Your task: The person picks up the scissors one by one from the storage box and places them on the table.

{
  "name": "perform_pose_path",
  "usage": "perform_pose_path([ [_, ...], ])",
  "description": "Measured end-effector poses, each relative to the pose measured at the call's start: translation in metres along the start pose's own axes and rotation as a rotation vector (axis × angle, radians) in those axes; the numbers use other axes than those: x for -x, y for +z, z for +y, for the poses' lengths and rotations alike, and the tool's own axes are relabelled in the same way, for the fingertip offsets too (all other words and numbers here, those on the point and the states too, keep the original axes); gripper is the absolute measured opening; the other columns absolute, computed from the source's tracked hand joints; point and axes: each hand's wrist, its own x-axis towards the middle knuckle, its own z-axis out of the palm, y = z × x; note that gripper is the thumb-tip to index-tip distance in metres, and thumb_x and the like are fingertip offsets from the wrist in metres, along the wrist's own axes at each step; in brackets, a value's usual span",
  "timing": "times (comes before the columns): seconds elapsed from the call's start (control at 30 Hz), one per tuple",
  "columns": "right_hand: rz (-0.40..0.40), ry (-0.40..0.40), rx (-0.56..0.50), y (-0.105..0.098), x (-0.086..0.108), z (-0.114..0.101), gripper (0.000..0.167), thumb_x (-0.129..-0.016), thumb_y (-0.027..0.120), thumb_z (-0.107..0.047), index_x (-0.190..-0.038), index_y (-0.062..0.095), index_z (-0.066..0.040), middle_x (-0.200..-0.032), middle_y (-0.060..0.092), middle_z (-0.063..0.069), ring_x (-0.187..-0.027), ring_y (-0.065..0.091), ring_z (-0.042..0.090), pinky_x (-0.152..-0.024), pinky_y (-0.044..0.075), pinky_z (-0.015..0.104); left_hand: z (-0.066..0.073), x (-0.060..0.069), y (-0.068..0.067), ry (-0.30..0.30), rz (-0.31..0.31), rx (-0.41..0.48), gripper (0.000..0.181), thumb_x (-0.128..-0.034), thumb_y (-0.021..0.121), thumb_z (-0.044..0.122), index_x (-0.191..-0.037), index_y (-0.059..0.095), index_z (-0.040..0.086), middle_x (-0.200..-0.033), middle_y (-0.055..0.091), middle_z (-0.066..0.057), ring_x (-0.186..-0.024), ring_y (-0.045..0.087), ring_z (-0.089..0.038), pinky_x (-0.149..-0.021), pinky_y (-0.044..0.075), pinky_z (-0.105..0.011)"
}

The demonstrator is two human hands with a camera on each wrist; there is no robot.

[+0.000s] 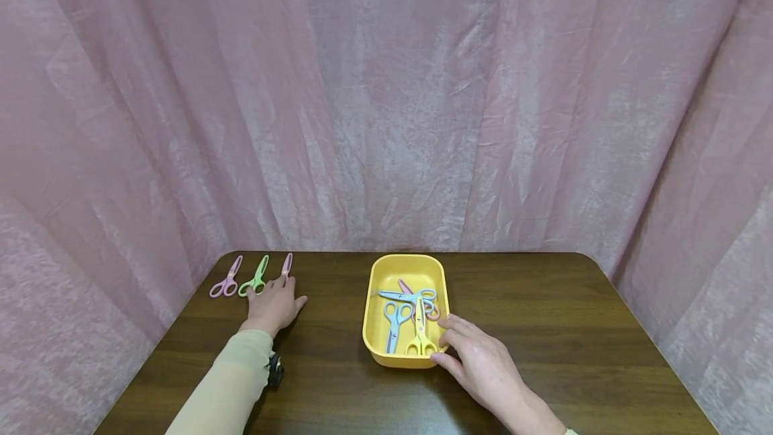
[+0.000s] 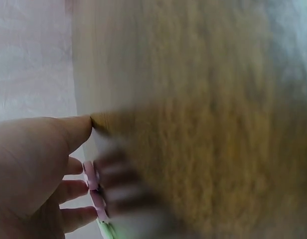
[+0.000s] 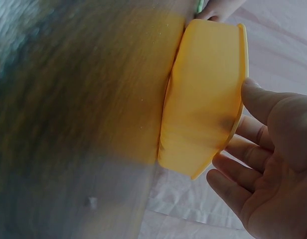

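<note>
At the table's back left my left hand (image 1: 276,304) reaches over a pair of pink scissors (image 1: 287,264), its fingertips on the handles and its thumb held apart. The left wrist view shows those pink handles (image 2: 91,176) at the fingertips. Beside them lie green scissors (image 1: 258,275) and purple scissors (image 1: 230,279). My right hand (image 1: 483,362) rests at the near right corner of a yellow tray (image 1: 366,327), thumb and loosely bent fingers against its rim. Inside lie two pairs of blue scissors (image 1: 394,327), yellow scissors (image 1: 421,327) and partly covered pink scissors (image 1: 404,285).
The dark wooden table (image 1: 543,314) has rounded back corners. Pink curtains (image 1: 392,99) hang close behind it and along both sides. A black device (image 1: 275,371) is strapped at the left wrist.
</note>
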Motion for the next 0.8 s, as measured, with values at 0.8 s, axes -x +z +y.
perform_pose_path([
  [0.8,0.025,-0.018,0.001,0.001,0.000,0.001,0.028,-0.087,0.094,-0.037,-0.090,0.073,-0.020,-0.133,0.077,-0.002,-0.132,0.069,0.021,-0.093,0.063,0.046,0.022,0.018,-0.003,0.037,0.126,0.046,0.067,-0.1106,0.066,0.043,-0.159,0.052,-0.001,-0.167,0.046,-0.026,-0.155,0.041,-0.049,-0.117,0.021,-0.087],
])
